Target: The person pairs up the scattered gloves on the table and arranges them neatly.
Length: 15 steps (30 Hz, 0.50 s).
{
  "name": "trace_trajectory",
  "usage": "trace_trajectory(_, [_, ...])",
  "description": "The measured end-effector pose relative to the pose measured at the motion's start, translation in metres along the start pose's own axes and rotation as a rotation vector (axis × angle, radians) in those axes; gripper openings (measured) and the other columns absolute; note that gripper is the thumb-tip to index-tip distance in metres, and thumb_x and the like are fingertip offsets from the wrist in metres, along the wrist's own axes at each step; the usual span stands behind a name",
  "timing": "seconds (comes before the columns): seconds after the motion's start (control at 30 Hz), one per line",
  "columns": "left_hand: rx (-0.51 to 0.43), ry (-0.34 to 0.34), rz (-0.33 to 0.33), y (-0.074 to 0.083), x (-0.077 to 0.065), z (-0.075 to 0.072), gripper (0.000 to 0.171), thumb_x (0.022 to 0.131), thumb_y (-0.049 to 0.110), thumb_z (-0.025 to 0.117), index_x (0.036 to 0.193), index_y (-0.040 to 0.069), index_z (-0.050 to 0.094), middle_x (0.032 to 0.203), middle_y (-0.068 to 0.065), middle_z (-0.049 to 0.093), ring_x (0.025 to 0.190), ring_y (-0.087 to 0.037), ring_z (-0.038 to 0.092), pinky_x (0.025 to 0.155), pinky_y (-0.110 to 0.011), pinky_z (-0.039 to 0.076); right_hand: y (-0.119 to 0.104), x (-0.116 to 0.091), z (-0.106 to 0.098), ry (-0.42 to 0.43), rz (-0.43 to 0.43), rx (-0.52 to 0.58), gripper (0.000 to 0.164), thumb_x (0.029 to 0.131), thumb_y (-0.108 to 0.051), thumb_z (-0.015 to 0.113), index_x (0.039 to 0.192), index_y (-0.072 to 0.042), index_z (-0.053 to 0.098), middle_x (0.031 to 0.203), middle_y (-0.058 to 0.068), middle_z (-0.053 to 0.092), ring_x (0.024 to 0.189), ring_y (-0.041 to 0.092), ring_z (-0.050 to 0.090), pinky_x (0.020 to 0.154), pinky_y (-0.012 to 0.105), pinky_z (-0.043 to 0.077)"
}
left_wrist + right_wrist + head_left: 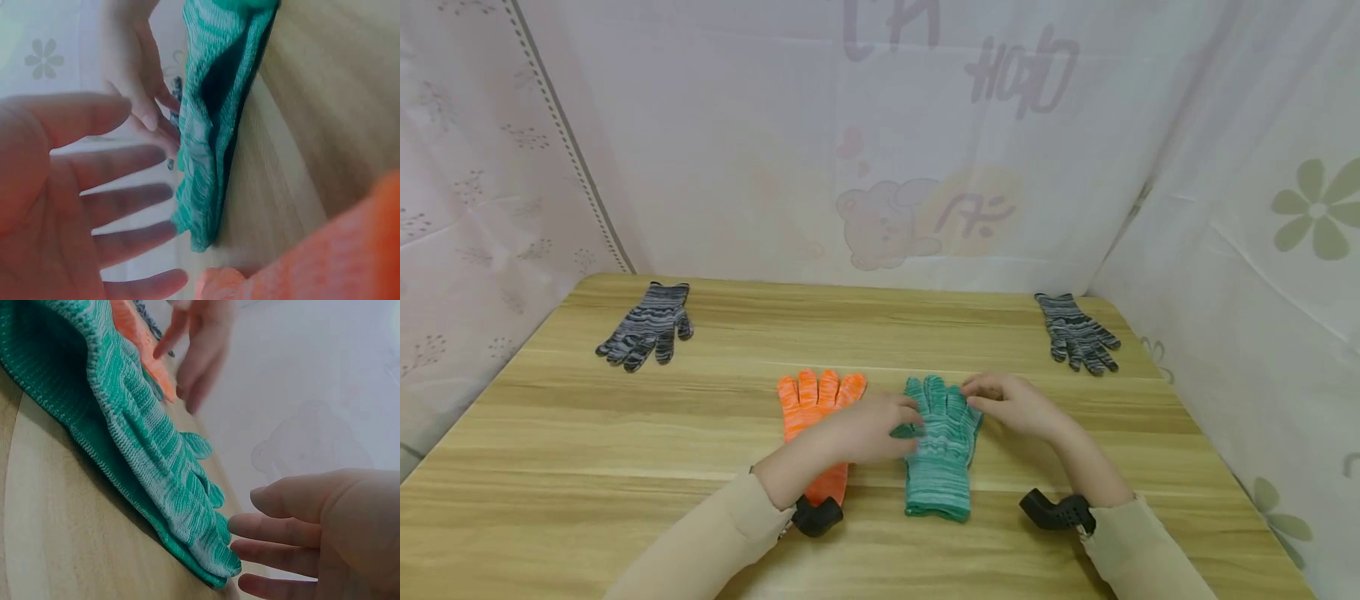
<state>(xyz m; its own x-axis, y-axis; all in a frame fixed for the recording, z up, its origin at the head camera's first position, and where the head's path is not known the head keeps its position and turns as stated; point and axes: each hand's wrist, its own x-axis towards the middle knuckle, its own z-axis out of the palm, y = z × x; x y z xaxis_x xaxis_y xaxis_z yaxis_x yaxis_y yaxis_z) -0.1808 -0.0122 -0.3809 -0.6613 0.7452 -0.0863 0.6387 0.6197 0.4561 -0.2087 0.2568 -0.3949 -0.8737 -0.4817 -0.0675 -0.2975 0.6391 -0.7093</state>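
Note:
Two green-and-white knit gloves [938,467] lie stacked, fingers pointing away from me, near the middle of the table. My left hand [878,427] is over their left edge by the thumb, fingers spread and holding nothing, as the left wrist view shows. At the upper right of the stack is my right hand [1017,406], its fingers extended and its fingertips right at the green finger ends in the right wrist view. An orange glove [808,400] lies flat to the left, partly hidden under my left forearm.
A grey-and-black knit glove [651,325] lies at the table's back left, and a matching grey-and-black glove [1077,333] at the back right. Behind the wooden table [865,325] hangs a printed curtain [737,150], which also runs along both sides.

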Motion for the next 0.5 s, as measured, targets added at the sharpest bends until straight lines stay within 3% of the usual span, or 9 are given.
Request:
trace_trajectory(0.27, [-0.01,-0.131,0.126,0.015,-0.021,0.0,0.037,0.096,0.031,0.059,0.13,0.017,0.062,0.145,-0.003,0.044,0.135,-0.021,0.036,0.106,-0.037,0.034,0.003,0.001,0.003,-0.019,-0.028,-0.017,0.027,0.099,-0.016,0.056,0.118,-0.001,0.066,0.131,0.021,0.053,0.123,0.042,0.045,0.094,0.054,0.042])
trace_trajectory(0.5, [0.016,-0.168,0.192,0.022,-0.029,0.001,0.035,0.096,0.032,0.058,0.129,0.019,0.062,0.144,0.0,0.045,0.135,-0.016,0.036,0.107,-0.036,0.032,0.0,0.0,0.006,-0.011,-0.024,-0.034,0.026,0.098,-0.018,0.056,0.116,-0.001,0.066,0.13,0.021,0.052,0.122,0.042,0.045,0.094,0.054,0.042])
